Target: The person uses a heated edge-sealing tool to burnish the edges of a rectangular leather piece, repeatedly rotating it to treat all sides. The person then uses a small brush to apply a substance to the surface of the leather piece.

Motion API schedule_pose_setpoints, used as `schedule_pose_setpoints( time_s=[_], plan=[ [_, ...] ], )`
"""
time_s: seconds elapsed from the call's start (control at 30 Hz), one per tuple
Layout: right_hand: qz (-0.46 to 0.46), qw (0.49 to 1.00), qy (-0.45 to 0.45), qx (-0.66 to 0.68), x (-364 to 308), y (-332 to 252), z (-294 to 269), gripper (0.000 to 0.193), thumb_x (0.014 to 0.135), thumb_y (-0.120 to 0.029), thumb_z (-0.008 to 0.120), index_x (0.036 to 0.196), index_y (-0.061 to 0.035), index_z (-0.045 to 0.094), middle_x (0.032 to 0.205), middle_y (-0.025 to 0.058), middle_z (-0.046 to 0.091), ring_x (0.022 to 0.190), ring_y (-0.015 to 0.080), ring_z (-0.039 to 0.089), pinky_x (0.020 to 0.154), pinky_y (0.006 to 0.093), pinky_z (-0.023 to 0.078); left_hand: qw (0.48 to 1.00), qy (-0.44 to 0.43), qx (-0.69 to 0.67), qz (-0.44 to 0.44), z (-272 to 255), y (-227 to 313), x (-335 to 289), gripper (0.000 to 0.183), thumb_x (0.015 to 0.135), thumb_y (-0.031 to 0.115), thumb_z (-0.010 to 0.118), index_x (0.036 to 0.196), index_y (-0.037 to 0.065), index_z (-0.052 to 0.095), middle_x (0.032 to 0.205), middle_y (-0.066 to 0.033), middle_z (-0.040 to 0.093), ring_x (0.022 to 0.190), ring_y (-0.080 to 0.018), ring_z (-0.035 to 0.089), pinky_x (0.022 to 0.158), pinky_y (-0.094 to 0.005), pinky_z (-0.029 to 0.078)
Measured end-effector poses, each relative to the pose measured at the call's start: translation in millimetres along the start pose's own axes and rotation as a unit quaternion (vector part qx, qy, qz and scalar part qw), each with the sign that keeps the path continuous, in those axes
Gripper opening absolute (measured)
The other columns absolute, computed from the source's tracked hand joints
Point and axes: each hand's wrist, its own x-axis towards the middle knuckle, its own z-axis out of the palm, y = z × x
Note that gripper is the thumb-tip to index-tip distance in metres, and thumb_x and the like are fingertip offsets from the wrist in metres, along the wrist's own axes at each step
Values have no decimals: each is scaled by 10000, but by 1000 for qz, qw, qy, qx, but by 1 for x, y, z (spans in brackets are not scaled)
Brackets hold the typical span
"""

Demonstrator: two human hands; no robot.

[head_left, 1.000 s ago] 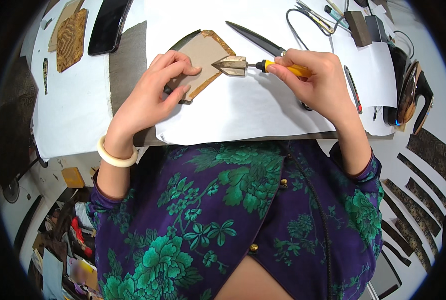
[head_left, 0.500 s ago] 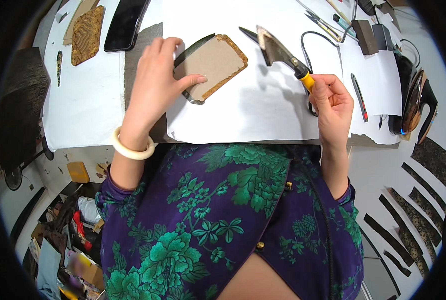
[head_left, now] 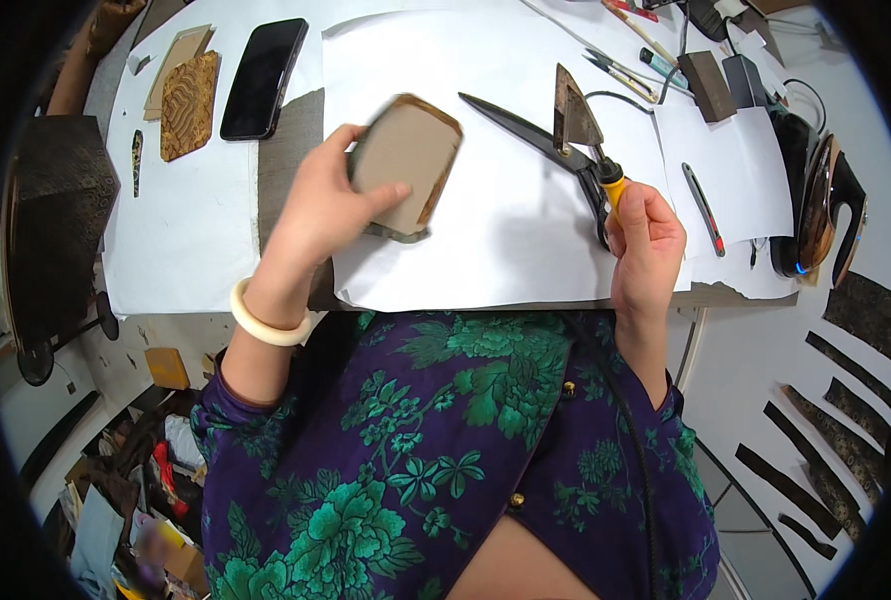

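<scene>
My left hand grips a rounded-corner board by its left side, thumb across its bare beige face. Brown and gold patterned material is folded over the board's right edge, and a dark flap sticks out along its left and lower edges. The board is slightly blurred and looks tilted over the white paper. In my right hand, fingers are closed round the yellow handle of a small trowel, its stained metal blade pointing away from me. Behind the trowel, large black scissors lie on the paper, their handles partly hidden.
A phone, a patterned gold-brown panel and beige board pieces lie at far left. On the right are a utility knife, a dark block, tweezers and an iron with cords. Dark patterned strips lie farther right.
My left hand has turned the board more upright and shifted it slightly nearer to me. The trowel in my right hand has swung more upright, uncovering more of the scissors.
</scene>
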Motion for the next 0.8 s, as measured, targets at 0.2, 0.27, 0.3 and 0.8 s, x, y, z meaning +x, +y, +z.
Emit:
schedule_pose_setpoints(
  time_s=[0.2,0.27,0.3,0.8],
  plan=[
    [32,988,-66,135,0,-2,-3,228,1085,-263,658,1029,-45,693,753,-51,571,626,20,418,553,182,290,802,-99,-588,-40,-5,-5,-11,472,977,-2,652,1423,-81,516,1318,-208,669,1166,-296,715,1026,-432,605],
    [96,975,-91,179,-3,-5,1,228,1091,-257,645,955,-74,651,768,-44,566,616,34,399,546,196,294,658,-185,-729,14,6,1,-18,467,1021,-18,573,1473,-75,471,1379,-225,643,1256,-328,672,1087,-458,579],
    [95,968,-114,202,-4,-2,2,232,1089,-264,648,954,-75,645,778,-43,571,613,37,391,548,200,298,634,-199,-746,30,13,7,-19,464,1026,-14,568,1477,-71,472,1385,-227,640,1266,-329,665,1093,-458,576],
    [49,945,-202,253,-8,12,0,249,1066,-244,684,1029,3,687,765,16,617,590,53,398,533,218,299,735,-125,-667,-3,23,56,-35,464,939,-59,687,1381,-38,548,1250,-145,678,1116,-233,712,965,-379,607]
  ],
)
